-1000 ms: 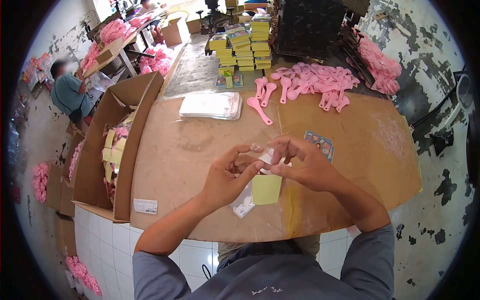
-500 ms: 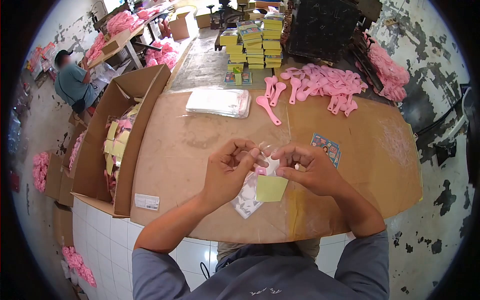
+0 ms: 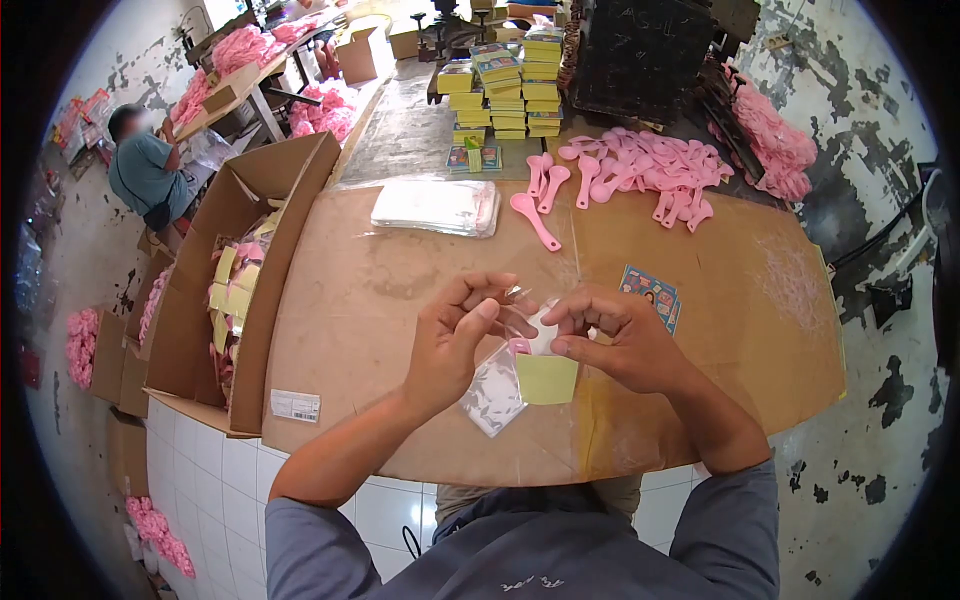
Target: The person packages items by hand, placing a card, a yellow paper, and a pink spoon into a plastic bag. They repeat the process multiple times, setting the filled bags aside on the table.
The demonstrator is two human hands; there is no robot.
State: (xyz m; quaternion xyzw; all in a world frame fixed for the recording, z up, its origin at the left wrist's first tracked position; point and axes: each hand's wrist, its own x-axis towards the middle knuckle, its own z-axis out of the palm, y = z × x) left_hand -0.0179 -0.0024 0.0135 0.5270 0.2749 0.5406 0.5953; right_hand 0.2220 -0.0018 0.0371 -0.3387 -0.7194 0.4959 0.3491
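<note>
A clear plastic bag (image 3: 530, 305) is at the middle of the table, between my hands. My right hand (image 3: 610, 335) pinches its edge with thumb and fingertips. My left hand (image 3: 470, 325) is at the bag's other side, thumb and fingers apart, fingertips by the clear film. Just below the fingers show a yellow-green card (image 3: 547, 379) and a bit of a pink spoon (image 3: 519, 346). Another clear bag (image 3: 494, 392) lies flat on the table under my left hand.
A carton (image 3: 250, 300) of packed pieces stands left. Clear bags (image 3: 435, 207), pink spoons (image 3: 640, 165) and card stacks (image 3: 505, 90) lie at the back. Printed cards (image 3: 652, 297) are beyond my right hand. A person (image 3: 145, 165) sits far left.
My left thumb and fingers have spread apart and shifted slightly left. The yellow-green card has turned a little and now lies straighter. My right hand has hardly moved.
</note>
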